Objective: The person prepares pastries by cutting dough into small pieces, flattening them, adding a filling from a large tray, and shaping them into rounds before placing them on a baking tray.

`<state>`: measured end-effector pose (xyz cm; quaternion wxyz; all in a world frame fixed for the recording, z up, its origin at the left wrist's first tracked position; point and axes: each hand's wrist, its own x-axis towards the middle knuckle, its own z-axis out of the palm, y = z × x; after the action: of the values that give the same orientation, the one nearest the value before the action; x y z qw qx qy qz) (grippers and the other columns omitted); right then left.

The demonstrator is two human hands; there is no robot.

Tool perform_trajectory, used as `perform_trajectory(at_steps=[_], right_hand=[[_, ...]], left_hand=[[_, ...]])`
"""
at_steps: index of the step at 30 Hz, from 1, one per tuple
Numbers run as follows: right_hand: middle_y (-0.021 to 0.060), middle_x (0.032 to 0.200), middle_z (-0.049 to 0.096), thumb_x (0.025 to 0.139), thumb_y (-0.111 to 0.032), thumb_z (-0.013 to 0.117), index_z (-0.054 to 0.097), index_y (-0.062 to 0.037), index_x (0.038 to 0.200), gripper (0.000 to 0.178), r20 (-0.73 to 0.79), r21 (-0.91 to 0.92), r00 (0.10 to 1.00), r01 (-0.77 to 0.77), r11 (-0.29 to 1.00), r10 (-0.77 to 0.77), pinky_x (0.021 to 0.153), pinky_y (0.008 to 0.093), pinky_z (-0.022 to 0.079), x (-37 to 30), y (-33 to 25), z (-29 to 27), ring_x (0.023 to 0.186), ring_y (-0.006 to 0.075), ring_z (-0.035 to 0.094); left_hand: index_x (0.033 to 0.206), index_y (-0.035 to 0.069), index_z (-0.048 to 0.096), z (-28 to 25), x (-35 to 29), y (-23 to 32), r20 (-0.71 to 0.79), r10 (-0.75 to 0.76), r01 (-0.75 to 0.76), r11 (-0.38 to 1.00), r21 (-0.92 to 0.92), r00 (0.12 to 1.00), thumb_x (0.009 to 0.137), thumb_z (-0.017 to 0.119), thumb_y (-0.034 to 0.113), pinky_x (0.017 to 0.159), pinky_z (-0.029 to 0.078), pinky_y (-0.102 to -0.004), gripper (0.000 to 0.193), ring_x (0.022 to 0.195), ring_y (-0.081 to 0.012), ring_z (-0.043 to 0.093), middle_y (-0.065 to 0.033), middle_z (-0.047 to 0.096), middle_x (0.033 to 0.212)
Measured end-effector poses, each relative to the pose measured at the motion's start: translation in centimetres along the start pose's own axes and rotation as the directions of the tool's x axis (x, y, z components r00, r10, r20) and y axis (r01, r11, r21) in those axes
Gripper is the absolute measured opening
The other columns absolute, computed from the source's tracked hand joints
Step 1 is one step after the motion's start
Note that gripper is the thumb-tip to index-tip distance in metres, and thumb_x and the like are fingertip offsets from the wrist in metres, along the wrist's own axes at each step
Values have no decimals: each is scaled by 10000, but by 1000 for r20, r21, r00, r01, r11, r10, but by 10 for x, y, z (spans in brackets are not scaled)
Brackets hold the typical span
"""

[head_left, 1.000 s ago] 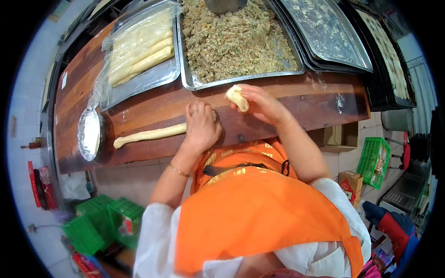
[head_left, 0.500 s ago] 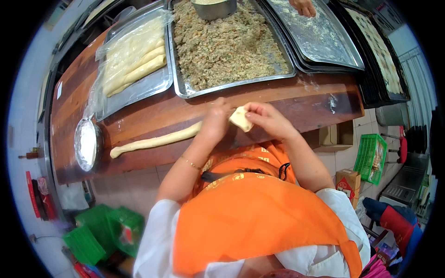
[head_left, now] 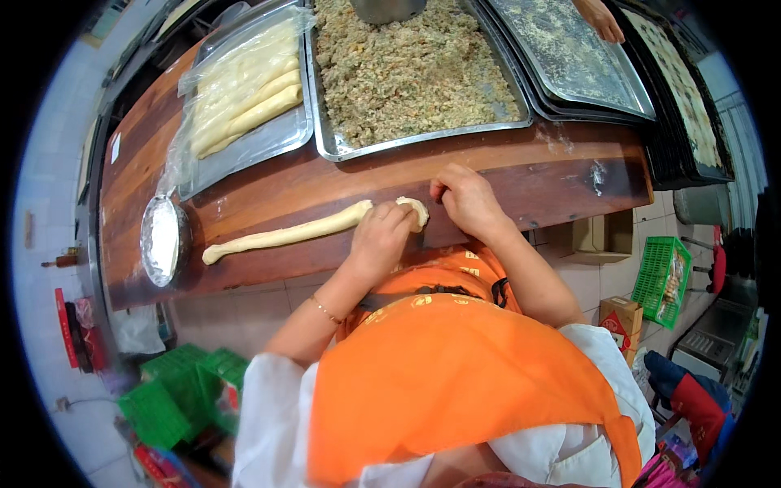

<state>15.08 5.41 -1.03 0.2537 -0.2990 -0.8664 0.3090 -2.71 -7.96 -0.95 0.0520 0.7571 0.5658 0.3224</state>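
My left hand (head_left: 381, 237) is closed on a small pale dough piece (head_left: 416, 213), whose rounded end shows past the fingers, just above the wooden table. Beside it, the thick right end of a long dough rope (head_left: 289, 233) lies close to my left fingers. The rope stretches left across the table and narrows along the way. A little right of the dough piece, my right hand (head_left: 470, 200) is apart from it with fingers curled together over the tabletop. Whether anything is inside those fingers is hidden.
A metal bowl of white flour (head_left: 161, 241) stands at the table's left. Behind are a tray of plastic-covered dough logs (head_left: 252, 110), a large tray of chopped filling (head_left: 407, 81) and a floured tray (head_left: 561, 57). Another person's hand (head_left: 600, 19) reaches in at far right.
The dough piece has passed from my right hand to my left. My right hand has moved off it. The other person's hand has shifted right, and the whole view has turned slightly.
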Motion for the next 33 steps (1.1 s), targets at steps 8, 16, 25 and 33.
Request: perform_trajectory(at_steps=[8, 16, 25, 33], right_hand=[[140, 892, 653, 875, -24, 600, 667, -38, 931, 89, -39, 145, 996, -75, 987, 82, 732, 418, 526, -10, -20, -12, 855, 336, 652], [159, 964, 682, 892, -115, 699, 648, -31, 1146, 272, 30, 131, 984, 171, 977, -176, 777, 386, 546, 28, -69, 23, 870, 321, 677], [197, 1018, 660, 858, -111, 724, 598, -18, 1208, 384, 207, 224, 970, 77, 971, -125, 782, 425, 536, 43, -85, 62, 906, 379, 665], [188, 1001, 663, 856, -69, 681, 622, -24, 1141, 295, 128, -8, 956, 267, 964, -264, 761, 446, 537, 37, -84, 56, 882, 412, 631]], left_hand=[[1212, 45, 628, -45, -19, -14, -40, -439, 436, 873, 219, 898, 787, 758, 44, 1024, 379, -471, 444, 1217, -365, 502, -164, 536, 1319], [1137, 38, 606, -46, -41, -40, -42, -350, 351, 936, 2, 936, 829, 708, 23, 983, 385, -454, 325, 1023, -359, 579, -159, 633, 1090], [1113, 6, 581, -46, -31, -29, -148, -342, 353, 934, 60, 928, 809, 642, -17, 923, 409, -463, 311, 1002, -382, 586, -185, 625, 1016], [950, 27, 586, -23, -23, -33, -233, -292, 344, 911, 229, 928, 816, 616, 50, 888, 409, -477, 139, 898, -343, 590, -143, 599, 891]])
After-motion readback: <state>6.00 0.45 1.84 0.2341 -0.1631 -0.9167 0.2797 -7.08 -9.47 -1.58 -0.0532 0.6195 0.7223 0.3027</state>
